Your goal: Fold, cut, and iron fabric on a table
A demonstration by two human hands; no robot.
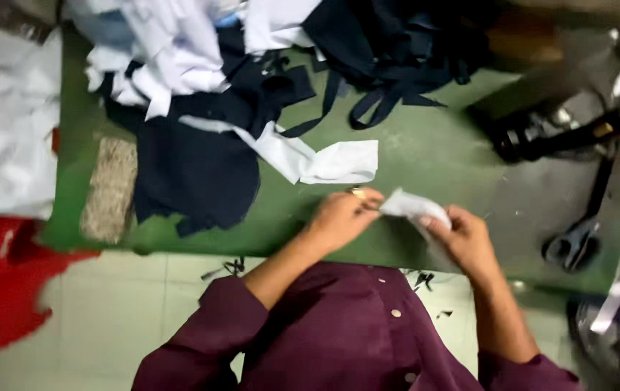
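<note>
White scrap held above green table edge. Left hand grip pinched on its left end; right hand grip clamped on its right. Scissors right; dark cloth left.

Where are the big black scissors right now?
In the head view, the black scissors lie on the green table at the right side, just beyond the right hand, below a dark tool.
</note>
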